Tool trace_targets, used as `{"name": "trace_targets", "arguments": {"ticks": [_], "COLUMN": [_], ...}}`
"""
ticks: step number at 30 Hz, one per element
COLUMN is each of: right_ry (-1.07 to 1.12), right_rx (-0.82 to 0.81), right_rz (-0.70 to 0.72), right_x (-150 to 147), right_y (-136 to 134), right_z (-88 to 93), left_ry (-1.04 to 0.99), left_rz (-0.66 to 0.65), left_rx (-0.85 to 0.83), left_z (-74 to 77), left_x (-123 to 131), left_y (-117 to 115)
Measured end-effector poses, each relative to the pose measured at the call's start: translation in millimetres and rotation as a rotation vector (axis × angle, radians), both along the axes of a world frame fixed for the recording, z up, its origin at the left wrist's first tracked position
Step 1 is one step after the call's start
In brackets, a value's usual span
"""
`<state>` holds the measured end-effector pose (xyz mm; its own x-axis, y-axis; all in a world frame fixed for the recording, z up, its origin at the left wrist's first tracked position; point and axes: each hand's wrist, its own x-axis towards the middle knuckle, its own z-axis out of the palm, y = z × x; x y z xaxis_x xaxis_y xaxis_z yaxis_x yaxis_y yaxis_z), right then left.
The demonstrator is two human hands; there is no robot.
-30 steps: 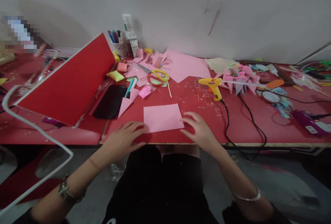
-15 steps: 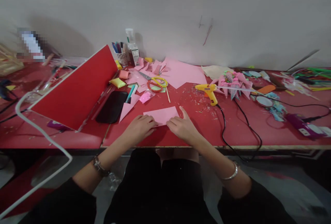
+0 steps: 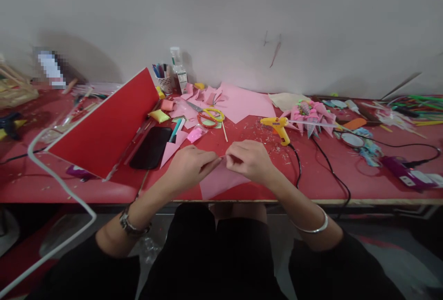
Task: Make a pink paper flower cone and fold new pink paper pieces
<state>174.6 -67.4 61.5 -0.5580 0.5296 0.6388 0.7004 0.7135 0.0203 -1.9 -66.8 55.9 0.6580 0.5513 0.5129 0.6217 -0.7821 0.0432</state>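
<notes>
A pink sheet of paper [image 3: 221, 181] is lifted off the red table [image 3: 346, 184] near its front edge, hanging tilted toward me. My left hand [image 3: 190, 164] pinches the sheet's top corner from the left. My right hand [image 3: 249, 159] pinches the same top edge from the right, fingers curled. The two hands meet fingertip to fingertip above the sheet. A folded pink paper cone [image 3: 172, 147] lies just left of my left hand.
A black phone [image 3: 151, 147] and a tilted red board [image 3: 107, 127] lie to the left. Scissors [image 3: 209, 115] and pink scraps sit behind. A yellow glue gun [image 3: 279, 127] with its black cord [image 3: 332, 171] lies to the right, beside pink paper flowers [image 3: 311, 113].
The pink sheet lay flat on the table a second ago; both hands closed in on it and raised it by its top edge. The camera tilted upward.
</notes>
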Motion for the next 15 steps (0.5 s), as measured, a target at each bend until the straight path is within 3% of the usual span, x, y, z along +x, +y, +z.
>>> {"name": "trace_targets", "arguments": {"ticks": [9, 12, 15], "right_ry": [-0.118, 0.005, 0.166], "right_rx": [-0.024, -0.033, -0.176], "right_rz": [-0.135, -0.183, -0.105], "right_x": [34.6, 43.3, 42.5], "right_y": [-1.3, 0.3, -2.3], "right_z": [4.6, 5.3, 7.7], "left_ry": [0.056, 0.061, 0.031], "left_rz": [0.047, 0.061, 0.029], "left_rx": [-0.054, -0.13, -0.198], "left_z": [4.3, 6.3, 7.3], "left_x": [-26.3, -32.3, -34.3], "left_y": [-4.4, -5.5, -7.2]}}
